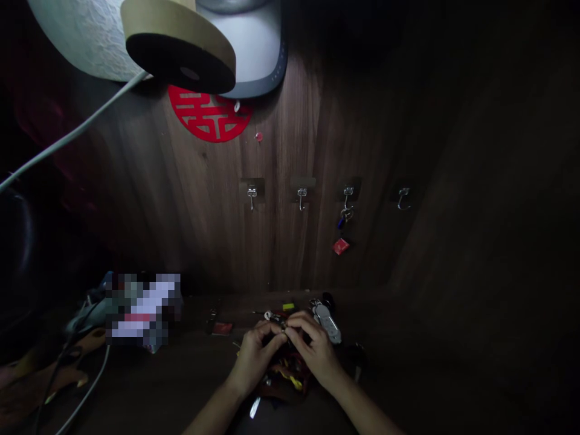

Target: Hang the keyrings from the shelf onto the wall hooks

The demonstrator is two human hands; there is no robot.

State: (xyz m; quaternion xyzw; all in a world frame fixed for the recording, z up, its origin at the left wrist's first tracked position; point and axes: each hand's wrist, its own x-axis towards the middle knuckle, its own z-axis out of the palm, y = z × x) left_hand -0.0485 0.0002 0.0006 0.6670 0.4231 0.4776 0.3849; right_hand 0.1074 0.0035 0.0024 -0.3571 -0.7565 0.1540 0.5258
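My left hand (pixel 256 353) and my right hand (pixel 315 350) meet fingertip to fingertip over a dark shelf. Both pinch a small dark piece with silvery parts (pixel 275 318), mostly hidden by the fingers; its kind cannot be made out. Below the fingers lies a tangle of red, yellow and dark items (pixel 292 376). A grey key fob-like piece (pixel 327 323) with metal rings rests just beyond my right hand. Behind the fingertips sits a small yellow-green block (pixel 289 307). A red tag (pixel 222 328) is left of my left hand, and a shiny metal strip (pixel 255 407) lies nearer me.
On the wooden panel are several metal hooks; one hook (pixel 348 198) carries a key ring with a red tag (pixel 341 246). A tape roll (pixel 181 45) and white caps hang above, by a red paper cutout (pixel 212 118). Cables and a blurred-out item (pixel 142 311) are left.
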